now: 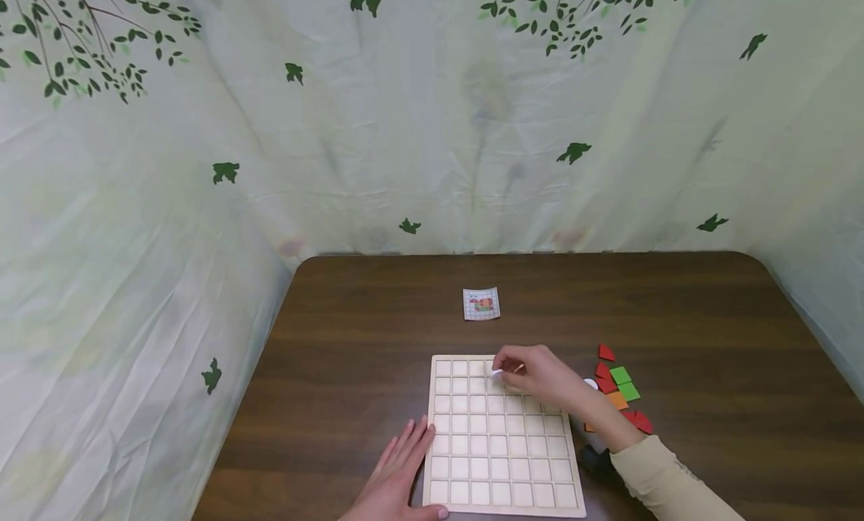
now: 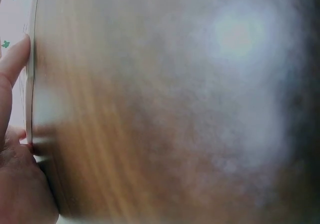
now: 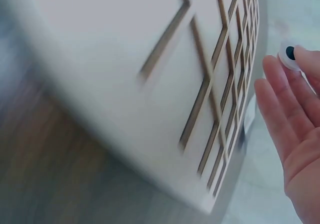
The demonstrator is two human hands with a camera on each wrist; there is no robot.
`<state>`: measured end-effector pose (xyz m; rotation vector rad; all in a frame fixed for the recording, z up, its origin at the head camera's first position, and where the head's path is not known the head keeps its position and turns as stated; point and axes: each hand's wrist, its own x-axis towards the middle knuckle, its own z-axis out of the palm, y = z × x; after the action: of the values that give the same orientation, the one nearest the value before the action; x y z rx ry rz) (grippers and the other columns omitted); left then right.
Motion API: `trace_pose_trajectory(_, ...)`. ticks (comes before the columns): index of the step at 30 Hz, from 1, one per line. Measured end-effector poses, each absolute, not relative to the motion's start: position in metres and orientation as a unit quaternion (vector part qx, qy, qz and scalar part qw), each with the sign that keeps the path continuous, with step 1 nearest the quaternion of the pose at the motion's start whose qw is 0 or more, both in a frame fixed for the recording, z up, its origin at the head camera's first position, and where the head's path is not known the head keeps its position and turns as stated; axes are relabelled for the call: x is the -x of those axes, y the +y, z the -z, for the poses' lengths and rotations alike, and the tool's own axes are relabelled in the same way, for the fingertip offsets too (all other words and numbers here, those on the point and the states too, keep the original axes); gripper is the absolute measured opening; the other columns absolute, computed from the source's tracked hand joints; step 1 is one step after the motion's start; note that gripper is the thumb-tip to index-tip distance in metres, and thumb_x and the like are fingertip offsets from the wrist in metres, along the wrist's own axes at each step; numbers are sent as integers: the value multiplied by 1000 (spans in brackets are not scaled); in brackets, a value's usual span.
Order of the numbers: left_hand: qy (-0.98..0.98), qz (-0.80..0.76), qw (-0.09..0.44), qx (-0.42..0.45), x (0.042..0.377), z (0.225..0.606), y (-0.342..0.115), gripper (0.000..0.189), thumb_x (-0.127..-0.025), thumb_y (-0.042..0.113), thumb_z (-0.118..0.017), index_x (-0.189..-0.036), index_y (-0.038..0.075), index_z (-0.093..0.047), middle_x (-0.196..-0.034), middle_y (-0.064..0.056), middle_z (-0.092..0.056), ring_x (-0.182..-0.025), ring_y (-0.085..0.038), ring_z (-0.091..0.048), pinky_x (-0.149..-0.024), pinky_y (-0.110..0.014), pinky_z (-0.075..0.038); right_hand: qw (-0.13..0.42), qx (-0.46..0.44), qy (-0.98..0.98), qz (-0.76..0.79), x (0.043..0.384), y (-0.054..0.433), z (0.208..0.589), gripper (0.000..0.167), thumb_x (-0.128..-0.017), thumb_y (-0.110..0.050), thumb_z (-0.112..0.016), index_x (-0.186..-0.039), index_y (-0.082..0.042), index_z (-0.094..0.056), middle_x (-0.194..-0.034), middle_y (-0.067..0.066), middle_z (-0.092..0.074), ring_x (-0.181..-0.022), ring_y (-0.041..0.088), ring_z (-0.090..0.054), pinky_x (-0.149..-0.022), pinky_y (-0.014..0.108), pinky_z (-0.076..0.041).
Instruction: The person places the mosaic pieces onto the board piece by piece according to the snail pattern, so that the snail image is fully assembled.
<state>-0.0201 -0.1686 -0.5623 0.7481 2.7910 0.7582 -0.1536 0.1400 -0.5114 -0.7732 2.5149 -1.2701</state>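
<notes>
The left hand (image 1: 396, 476), fingers straight, rests against the left edge of one white grid board (image 1: 499, 446), its thumb over the near corner. Beyond the board lies one small printed card (image 1: 481, 304). Above the board's far rows, the right hand (image 1: 536, 371) pinches one round eye piece (image 3: 285, 60), held at the very tips of thumb and fingers (whether it touches the board, I cannot tell). The head view gives only a white sliver of it; the right wrist view shows its black pupil (image 3: 290, 53). Further right, partly behind the right forearm (image 1: 604, 416), lie one white disc (image 1: 591, 384), two orange pieces (image 1: 617, 400), several red pieces (image 1: 606, 352), too overlapped to count surely, and two green squares (image 1: 629, 391).
</notes>
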Motion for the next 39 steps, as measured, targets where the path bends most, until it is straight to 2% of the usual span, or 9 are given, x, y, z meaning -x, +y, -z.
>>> trace_pose_trajectory(4,929,-263,100,-241,21,560,-169,104,-80,73,-61,-158,17,-22,-163,-5,-20,-148,-28,-16,-110,-49,-18,109,264,850,442,158,124,513,11,-91,-13,-72,-96,-22,-66,-89,-8,-66,-84,6,-60,-78,28,-53)
trace_pose_trajectory(6,928,-265,101,-241,21,560,-169,104,-80,73,-61,-158,17,-22,-163,-5,-20,-148,-28,-16,-109,-50,-19,102,269,847,447,160,116,513,11,-90,-13,-73,-94,-22,-67,-88,-9,-65,-83,7,-59,-76,28,-52)
trace_pose_trajectory(12,927,-263,74,-259,22,565,-170,104,-80,71,-63,-158,14,-23,-162,-8,-21,-147,-28,-16,-110,-20,4,103,271,849,443,162,96,515,7,-89,-14,-74,-92,-19,-70,-81,-12,-62,-76,8,-57,-69,27,-50)
trace_pose_trajectory(15,926,-262,69,-262,22,567,-171,104,-80,71,-63,-158,14,-23,-162,-8,-21,-148,-26,-15,-107,-13,10,111,267,855,432,163,89,519,7,-88,-13,-74,-90,-19,-70,-76,-11,-63,-71,7,-57,-65,27,-50)
trace_pose_trajectory(23,928,-264,65,-256,18,568,-173,104,-79,73,-61,-158,16,-24,-162,-7,-22,-149,-21,-13,-107,-12,12,85,289,882,363,165,76,528,8,-87,-14,-73,-86,-21,-70,-69,-15,-57,-64,4,-52,-60,24,-45)
trace_pose_trajectory(30,932,-251,58,-254,18,568,-172,104,-79,74,-61,-158,17,-23,-162,-6,-22,-148,-22,-14,-107,-13,11,62,304,889,336,164,73,528,9,-88,-14,-74,-84,-20,-69,-77,-14,-55,-70,4,-51,-64,23,-45)
trace_pose_trajectory(33,930,-259,74,-248,19,566,-171,105,-79,74,-61,-158,17,-22,-163,-5,-20,-148,-23,-13,-107,-13,11,74,306,884,346,164,76,525,9,-88,-10,-73,-86,-18,-70,-79,-13,-56,-71,5,-52,-65,24,-46)
trace_pose_trajectory(35,929,-268,91,-240,20,565,-171,105,-79,74,-61,-158,18,-22,-163,-3,-18,-149,-23,-12,-111,-21,4,83,308,880,352,164,78,522,9,-87,-7,-72,-89,-16,-70,-80,-12,-57,-71,6,-52,-66,24,-47)
trace_pose_trajectory(39,928,-269,94,-238,20,564,-170,105,-78,74,-61,-158,17,-22,-163,-4,-18,-149,-23,-13,-111,-20,5,97,301,880,355,161,88,520,12,-88,-5,-71,-96,-15,-70,-83,-8,-60,-75,7,-53,-69,26,-48)
